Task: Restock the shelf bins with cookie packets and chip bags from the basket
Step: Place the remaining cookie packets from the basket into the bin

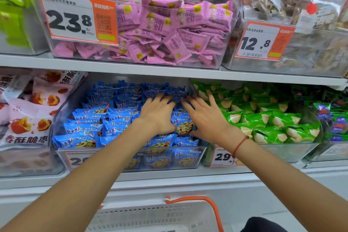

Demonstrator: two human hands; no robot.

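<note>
Cookie packets (120, 118) in blue wrappers fill the clear bin (131, 158) on the lower shelf, well beyond the white basket (156, 214) under your arms. Your left hand (158, 115) and right hand (205, 117) lie on the pile, fingers spread and flat, gripping nothing. The packets lie directly beneath both palms, long sides across the bin; both hands seem equally near.

Left hand (157, 117) and right hand (206, 118) press flat on blue cookie packets (113, 118) in the clear bin (62, 111)
</note>
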